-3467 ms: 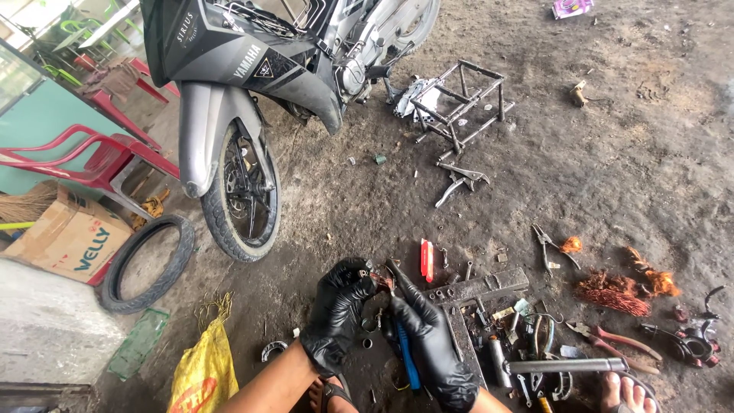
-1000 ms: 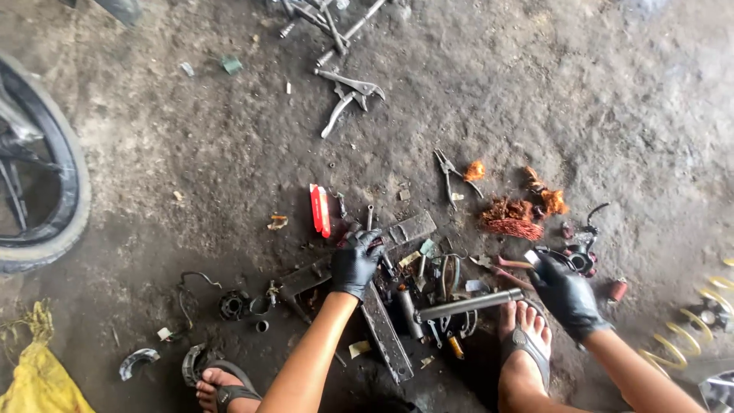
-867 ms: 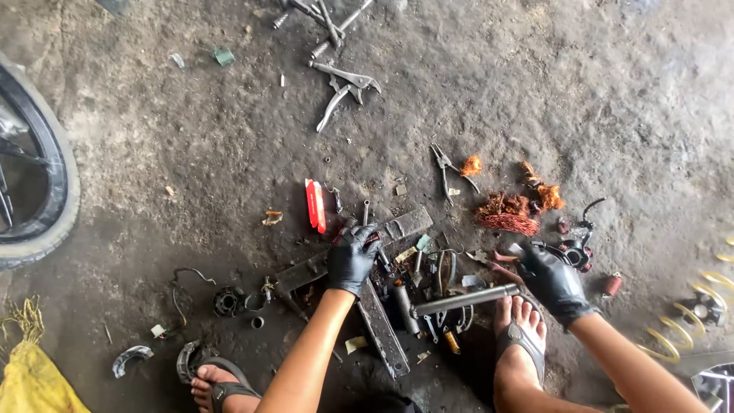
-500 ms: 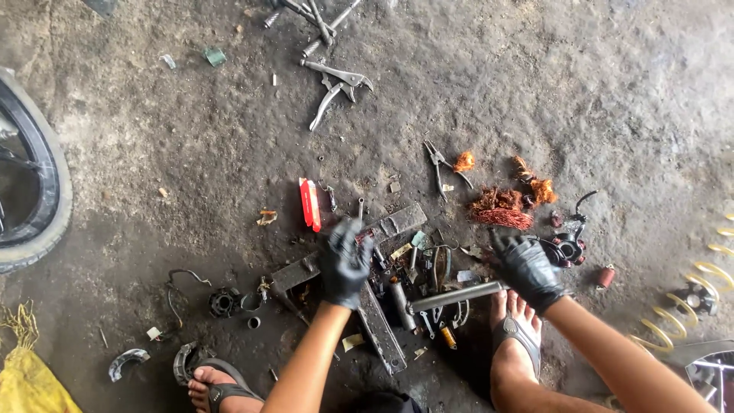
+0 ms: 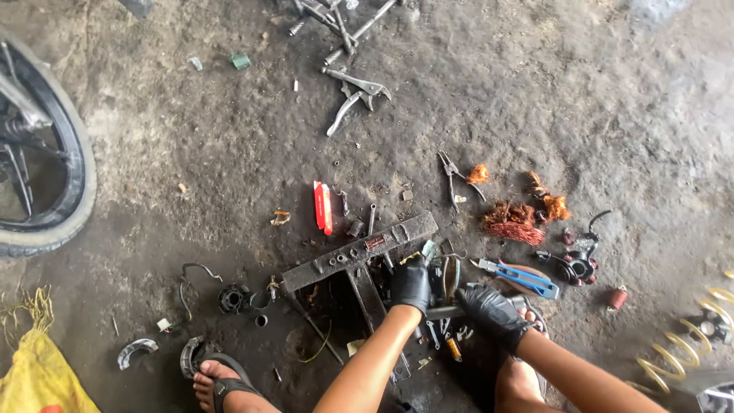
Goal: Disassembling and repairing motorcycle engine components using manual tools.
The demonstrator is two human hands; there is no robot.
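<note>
My left hand (image 5: 411, 284), in a black glove, is pressed down into a pile of small tools beside a rusty T-shaped metal bar (image 5: 359, 256). Its fingers are curled, and whatever is under them is hidden. My right hand (image 5: 489, 310), also black-gloved, is closed over the right end of a grey metal tube (image 5: 445, 312) lying on the ground between the two hands. Blue-handled pliers (image 5: 521, 277) lie just above the right hand.
Dirt floor. A motorcycle wheel (image 5: 53, 160) stands at the left, with a yellow bag (image 5: 34, 375) below it. Scattered around are a red cutter (image 5: 323, 206), copper wire bundles (image 5: 511, 222), pliers (image 5: 453, 172), locking pliers (image 5: 353, 90) and a yellow spring (image 5: 680, 359). My sandalled foot (image 5: 222, 378) is near the bottom.
My right hand has moved left, from the dark parts at the right onto the grey tube. My left hand has stayed over the tool pile, shifting slightly right.
</note>
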